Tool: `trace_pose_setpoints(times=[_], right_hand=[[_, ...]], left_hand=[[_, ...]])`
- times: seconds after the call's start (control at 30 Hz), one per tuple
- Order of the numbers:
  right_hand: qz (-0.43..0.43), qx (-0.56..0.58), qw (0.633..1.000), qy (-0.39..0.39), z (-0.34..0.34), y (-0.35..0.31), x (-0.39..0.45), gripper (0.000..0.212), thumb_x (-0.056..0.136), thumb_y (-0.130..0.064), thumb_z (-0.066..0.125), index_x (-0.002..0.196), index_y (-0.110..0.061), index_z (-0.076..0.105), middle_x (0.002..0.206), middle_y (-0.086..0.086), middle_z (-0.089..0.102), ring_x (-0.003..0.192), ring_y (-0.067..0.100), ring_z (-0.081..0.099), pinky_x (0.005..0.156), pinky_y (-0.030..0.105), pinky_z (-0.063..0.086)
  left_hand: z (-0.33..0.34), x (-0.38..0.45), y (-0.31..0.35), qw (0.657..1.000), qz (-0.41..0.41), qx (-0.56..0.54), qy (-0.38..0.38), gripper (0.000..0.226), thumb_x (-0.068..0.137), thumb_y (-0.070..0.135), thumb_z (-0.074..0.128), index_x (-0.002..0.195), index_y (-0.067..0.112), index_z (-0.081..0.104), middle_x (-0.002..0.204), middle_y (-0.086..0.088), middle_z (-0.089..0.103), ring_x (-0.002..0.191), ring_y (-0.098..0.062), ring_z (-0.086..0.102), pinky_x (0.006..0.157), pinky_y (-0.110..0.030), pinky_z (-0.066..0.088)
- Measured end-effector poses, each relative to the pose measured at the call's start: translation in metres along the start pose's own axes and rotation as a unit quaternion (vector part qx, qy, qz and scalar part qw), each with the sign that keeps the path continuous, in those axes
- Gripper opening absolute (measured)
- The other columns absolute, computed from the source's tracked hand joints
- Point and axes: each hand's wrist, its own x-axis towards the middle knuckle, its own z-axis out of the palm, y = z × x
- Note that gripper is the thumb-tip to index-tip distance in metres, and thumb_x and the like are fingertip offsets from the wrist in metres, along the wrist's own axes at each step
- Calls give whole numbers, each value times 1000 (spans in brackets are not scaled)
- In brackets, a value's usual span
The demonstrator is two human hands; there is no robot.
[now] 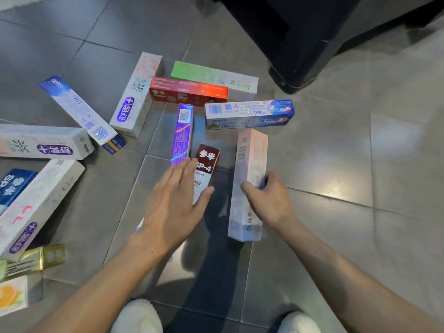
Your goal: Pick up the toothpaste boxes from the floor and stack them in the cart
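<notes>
**Cardboard boxes strewn over grey tile, both your hands low among them**

Cut off at the left edge you have an orange-and-white box (12,295), a gold box (36,259) and a dark blue box (14,186) reading "SP". Beside them lie two white boxes with purple "+" ovals, one diagonal (40,207), one level above it (45,143); their smaller print is too blurred to read. Further right sit a blue-and-white box (81,111), another white box with a purple oval (137,94), a red box (188,91) with a green-and-white box (213,78) behind it, and a shiny purple box (183,133).

Your left hand (173,203) is spread flat, fingers straight, over the near end of a dark red box (207,162) marked "SP-4", hiding its lower half; whether the hand touches it you cannot tell. A blue-and-white box with a barcode (248,114) lies across the far side.

Your right hand (266,198) has its fingers curled round a pale pink box (249,183) on the floor (336,164).

Black and cut off at top right stands a dark object (300,44); whether it is the cart is unclear. White slippers (139,316) show at the bottom.
</notes>
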Motion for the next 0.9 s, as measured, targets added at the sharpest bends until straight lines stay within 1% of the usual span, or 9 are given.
trace_pose_setpoints(times=[0.13,0.27,0.33,0.47,0.53,0.6,0.67,0.77,0.9], right_hand=[[-20,12,1000,-13,-20,17,-12,57,62,-65,59,106,-33,41,97,-14,63,83,11,68,70,40,60],[-44,47,998,-6,-34,26,-21,49,62,-63,63,98,-41,37,95,-16,64,76,4,67,56,21,49],[-56,70,996,-8,-37,29,-26,48,64,-64,64,99,-51,34,99,-23,61,84,-1,65,58,16,48],[-80,121,989,0,-42,33,-31,47,66,-66,70,97,-69,34,105,-39,58,99,-14,58,75,17,52],[-86,148,985,3,-41,35,-31,49,67,-64,74,99,-69,37,110,-39,59,104,-10,60,83,21,54],[-94,165,982,-8,-39,37,-33,52,68,-62,75,100,-71,36,112,-41,58,106,-11,60,80,14,53],[-101,178,979,-17,-38,38,-34,55,68,-62,77,102,-74,36,115,-44,56,108,-15,58,78,7,51],[-106,198,974,-20,-35,45,-34,58,68,-62,81,108,-69,39,120,-37,59,113,-10,59,85,13,53],[-106,212,971,-25,-32,49,-34,60,68,-63,81,110,-69,40,121,-36,58,115,-11,58,83,11,53]], left_hand=[[27,5,20,1000,-3,-4,-31,65,95,34,65,146,0,43,147,-19,49,135,-36,45,113,-45,36],[40,18,29,998,-37,11,-54,69,94,29,64,149,-1,36,152,-25,39,141,-39,34,120,-45,26],[44,23,34,998,-50,13,-41,70,92,26,67,149,-2,37,152,-27,39,142,-42,33,121,-49,26],[48,27,36,997,-75,15,-17,70,88,24,72,145,-2,41,149,-26,43,140,-42,34,115,-53,31],[49,28,29,996,-90,23,-17,71,88,24,73,146,0,39,150,-24,43,140,-41,35,113,-52,32],[51,26,22,993,-120,-10,-19,71,86,24,75,144,3,41,145,-22,47,133,-40,42,109,-49,35],[54,21,17,984,-164,-68,-22,61,83,29,79,133,9,50,129,-17,57,118,-37,53,95,-42,42],[60,16,15,971,-217,-91,-35,47,82,44,76,113,13,59,116,-12,59,109,-32,55,85,-37,41],[62,15,18,972,-208,-108,-27,42,78,50,70,101,19,55,103,-5,64,94,-25,58,74,-35,41]])
